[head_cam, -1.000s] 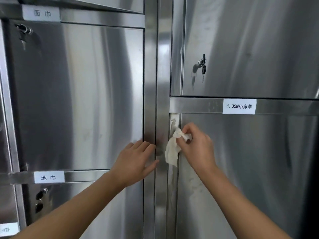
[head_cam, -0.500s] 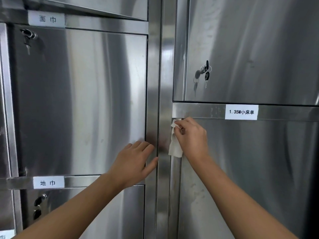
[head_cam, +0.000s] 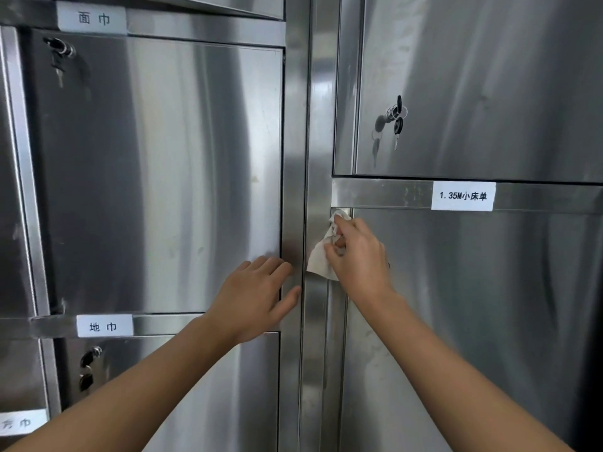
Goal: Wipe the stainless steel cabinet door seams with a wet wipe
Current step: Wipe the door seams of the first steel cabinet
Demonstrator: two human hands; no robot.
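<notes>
Seen from the head camera, steel cabinet doors fill the wall. The right hand is just right of centre, its fingers curled round a crumpled white wipe. It presses the wipe's top end into the upper left corner of the lower right door, where the door's upright seam meets the crossbar above it. The rest of the wipe hangs toward seven o'clock from the knuckles and lies against the upright post between the two columns of doors.

At about eight o'clock from that hand, the left hand lies flat with straight fingers on the right edge of the middle left door. Its thumb reaches across onto the post, and it holds nothing.

A white label is stuck on the crossbar at two o'clock from the right hand. A bunch of keys hangs in the lock of the upper right door at twelve o'clock. Two more paper labels sit on the left column's crossbars, each with a lock just below it.
</notes>
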